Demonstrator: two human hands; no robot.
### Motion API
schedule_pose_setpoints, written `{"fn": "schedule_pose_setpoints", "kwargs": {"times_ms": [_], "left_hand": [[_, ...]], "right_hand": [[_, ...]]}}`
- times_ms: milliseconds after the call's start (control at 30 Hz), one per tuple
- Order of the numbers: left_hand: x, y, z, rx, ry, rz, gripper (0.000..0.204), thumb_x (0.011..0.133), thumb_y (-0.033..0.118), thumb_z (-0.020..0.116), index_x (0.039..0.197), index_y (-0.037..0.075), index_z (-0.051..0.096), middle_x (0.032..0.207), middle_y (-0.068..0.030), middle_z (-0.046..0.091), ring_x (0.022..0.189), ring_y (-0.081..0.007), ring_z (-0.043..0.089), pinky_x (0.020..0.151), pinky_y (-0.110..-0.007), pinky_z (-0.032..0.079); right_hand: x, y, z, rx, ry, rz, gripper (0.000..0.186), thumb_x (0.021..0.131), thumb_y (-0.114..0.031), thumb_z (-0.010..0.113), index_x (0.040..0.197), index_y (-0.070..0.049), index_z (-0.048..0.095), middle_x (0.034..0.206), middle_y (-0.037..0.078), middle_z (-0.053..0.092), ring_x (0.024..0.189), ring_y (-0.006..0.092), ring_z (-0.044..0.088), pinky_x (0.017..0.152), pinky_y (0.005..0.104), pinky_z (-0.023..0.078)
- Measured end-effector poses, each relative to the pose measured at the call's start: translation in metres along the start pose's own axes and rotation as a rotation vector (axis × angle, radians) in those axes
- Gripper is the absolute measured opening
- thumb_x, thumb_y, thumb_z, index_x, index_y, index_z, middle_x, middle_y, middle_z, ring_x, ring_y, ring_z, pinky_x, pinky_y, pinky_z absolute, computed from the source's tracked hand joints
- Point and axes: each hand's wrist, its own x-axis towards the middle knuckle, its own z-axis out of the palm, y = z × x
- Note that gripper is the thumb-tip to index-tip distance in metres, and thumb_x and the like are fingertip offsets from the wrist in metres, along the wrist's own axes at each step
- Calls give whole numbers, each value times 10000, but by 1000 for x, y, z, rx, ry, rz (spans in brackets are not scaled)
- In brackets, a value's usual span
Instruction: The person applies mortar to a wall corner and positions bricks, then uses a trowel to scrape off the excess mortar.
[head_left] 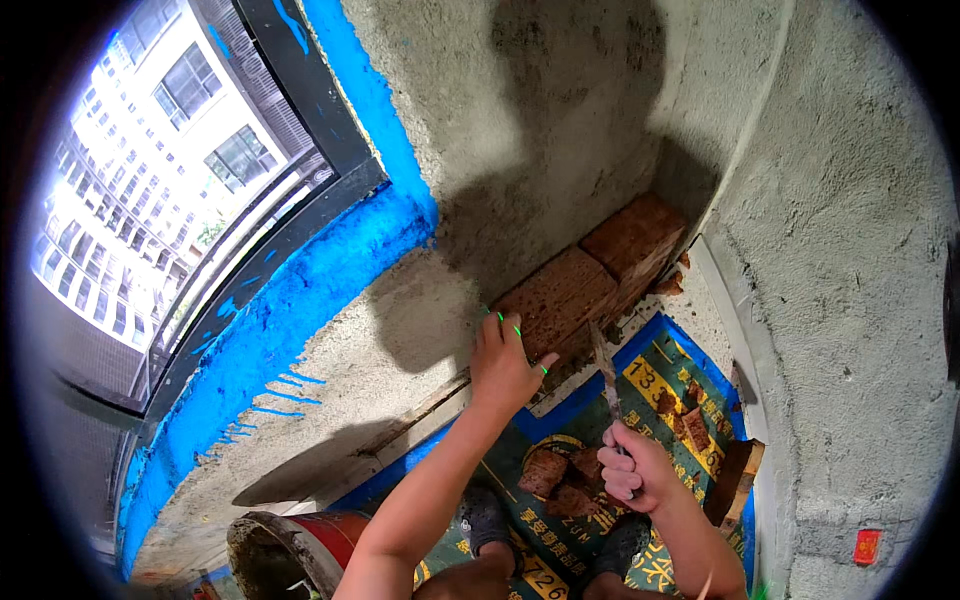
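Head view: left hand (503, 368) with fingers spread against the left end of the brown brick (558, 298) mid-frame, right hand (640, 466) with fingers closed round the narrow trowel (607, 372); steady brick and controlled, light blade strokes advisable.

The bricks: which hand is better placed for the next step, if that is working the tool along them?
Probably the right hand: it grips the tool, whose blade points at the bricks; the left hand is at their left end, holding no tool.
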Motion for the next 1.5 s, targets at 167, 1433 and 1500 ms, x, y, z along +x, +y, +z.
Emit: {"fn": "schedule_pose_setpoints", "kwargs": {"times_ms": [167, 1433, 1500], "left_hand": [[9, -12, 5, 21, -44, 133, 718, 752, 407, 824, 1296, 22, 557, 1352, -156, 514, 1134, -406, 547, 944, -496, 490], [24, -12, 22, 228, -334, 151, 768, 968, 539, 486, 1502, 11, 324, 1578, -158, 289, 1455, -332, 280, 1129, -462, 366], [23, -9, 20, 246, -323, 181, 762, 967, 532, 496, 1494, 5, 339, 1572, -163, 300, 1450, -338, 290, 1128, -463, 367]], "right_hand": [[-8, -10, 2, -70, 15, -6, 253, 1054, -348, 434, 932, -132, 485, 583, -63, 376, 373, 55, 342, 346, 243, 306], [-20, -58, 121, -1391, 484, -907, 486, 1024, -157, 439, 1499, -76, 374, 718, 116, 578, 636, 106, 491, 605, 272, 433], [8, -54, 96, -1560, 523, -731, 483, 1028, -176, 425, 1505, -118, 376, 745, 133, 606, 625, 140, 521, 639, 336, 466]]}}
